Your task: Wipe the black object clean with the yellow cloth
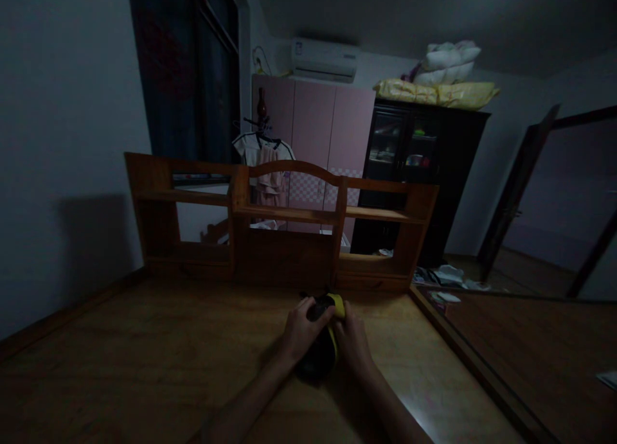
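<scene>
Left hand [301, 333]: fingers curled over the upper left of a black-and-yellow item [315, 362], thumb laid across its dark part. Gripping it. Right hand [354, 341]: closed at the item's right side, thumb and fingers at the yellow band [339, 305]; the fingertips are partly hidden, but it reads as a pinch on that band.

Item sits between the two hands, straight ahead of the body. Shoe-like in outline; too dark to be sure. Long axis runs near to far, the far end leaning slightly right. Yellow lies at the far end and down the right edge, so the right hand is nearer the yellow, the left nearer the dark part. Both hands are toward the far end; the rounded near end shows free below the wrists, between the forearms. Cannot tell whether that end touches the table [159, 347] or hangs just above it.

Further out: wooden shelf [289, 254] along the table's far edge, beyond the fingertips and apart from them. Behind it, clothes [266, 153] on a stand, pink wardrobe [312, 126], black cabinet [446, 168] to the right. Light poor throughout.
</scene>
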{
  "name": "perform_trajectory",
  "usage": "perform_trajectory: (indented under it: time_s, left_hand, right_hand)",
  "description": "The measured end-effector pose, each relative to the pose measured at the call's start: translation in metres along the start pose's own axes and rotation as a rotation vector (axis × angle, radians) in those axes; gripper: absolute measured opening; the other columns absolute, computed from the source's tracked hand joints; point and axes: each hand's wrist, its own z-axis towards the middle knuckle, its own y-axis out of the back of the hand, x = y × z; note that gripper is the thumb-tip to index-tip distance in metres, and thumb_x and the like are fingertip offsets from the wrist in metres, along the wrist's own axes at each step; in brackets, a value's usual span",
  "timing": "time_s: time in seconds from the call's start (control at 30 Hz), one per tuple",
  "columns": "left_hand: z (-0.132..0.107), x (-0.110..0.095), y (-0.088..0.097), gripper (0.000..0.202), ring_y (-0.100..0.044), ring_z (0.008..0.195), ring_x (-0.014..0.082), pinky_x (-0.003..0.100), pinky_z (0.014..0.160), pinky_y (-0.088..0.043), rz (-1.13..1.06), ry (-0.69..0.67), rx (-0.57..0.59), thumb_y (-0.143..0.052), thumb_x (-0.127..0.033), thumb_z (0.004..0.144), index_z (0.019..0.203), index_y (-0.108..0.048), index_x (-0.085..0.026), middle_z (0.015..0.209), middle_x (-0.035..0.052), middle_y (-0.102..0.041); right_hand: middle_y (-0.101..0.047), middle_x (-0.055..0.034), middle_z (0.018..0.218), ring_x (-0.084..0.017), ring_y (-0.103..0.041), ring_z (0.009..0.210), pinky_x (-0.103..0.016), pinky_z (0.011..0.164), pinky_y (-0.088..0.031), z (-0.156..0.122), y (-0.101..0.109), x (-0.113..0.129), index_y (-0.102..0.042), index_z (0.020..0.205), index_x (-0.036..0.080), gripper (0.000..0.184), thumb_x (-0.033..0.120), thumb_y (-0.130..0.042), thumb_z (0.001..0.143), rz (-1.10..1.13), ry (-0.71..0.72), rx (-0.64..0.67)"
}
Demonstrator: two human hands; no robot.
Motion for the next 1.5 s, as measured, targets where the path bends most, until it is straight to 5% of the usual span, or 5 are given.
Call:
perform_trajectory:
  time_s: [0.3,0.47,0.93,1.07,1.5]
  left_hand:
    - [0.001,0.002,0.002,0.036,-0.054,0.073,0.0145,0.023,0.066,-0.039,-0.050,-0.025,0.080,-0.056,-0.054,0.080,0.073,-0.054,-0.019,0.076,-0.0012,-0.056]
    - [-0.002,0.003,0.003,0.036,-0.055,0.073,0.0160,0.025,0.066,-0.039,0.034,-0.032,0.061,-0.056,-0.055,0.080,0.072,-0.054,-0.020,0.077,0.0003,-0.057]
    - [-0.004,0.003,0.002,0.034,-0.059,0.084,0.0199,0.030,0.077,-0.044,0.171,-0.090,0.003,-0.053,-0.055,0.082,0.083,-0.058,-0.021,0.086,0.0039,-0.061]
    - [-0.005,-0.001,0.004,0.033,-0.058,0.087,0.0195,0.030,0.079,-0.044,0.165,-0.118,-0.003,-0.053,-0.054,0.083,0.085,-0.057,-0.022,0.089,0.0031,-0.060]
    - [-0.005,-0.005,0.006,0.031,-0.057,0.082,0.0177,0.028,0.075,-0.042,0.127,-0.121,0.025,-0.053,-0.052,0.084,0.081,-0.056,-0.021,0.085,0.0018,-0.058]
  right_hand:
    - [-0.069,-0.0078,0.094,-0.028,-0.065,0.087,-0.034,0.076,-0.050,0.008,-0.002,0.001,-0.060,0.105,0.018,0.036,0.034,-0.063,0.072,0.107,-0.204,0.015]
    - [-0.068,-0.0076,0.095,-0.028,-0.065,0.088,-0.035,0.074,-0.052,0.006,-0.008,-0.006,-0.055,0.111,0.016,0.056,0.039,-0.074,0.063,0.150,-0.274,0.032]
    - [-0.067,-0.0072,0.104,-0.024,-0.065,0.091,-0.033,0.079,-0.053,0.004,-0.016,-0.014,-0.045,0.121,0.017,0.062,0.026,-0.066,0.063,0.458,-0.203,0.154]
    - [-0.064,-0.0085,0.113,-0.025,-0.061,0.102,-0.033,0.086,-0.050,0.002,-0.017,-0.016,-0.046,0.123,0.017,0.059,0.024,-0.062,0.066,0.366,-0.140,0.052]
    - [-0.064,-0.0081,0.107,-0.024,-0.060,0.098,-0.033,0.085,-0.049,-0.003,-0.005,0.001,-0.052,0.117,0.017,0.039,0.022,-0.053,0.078,0.170,0.001,0.035]
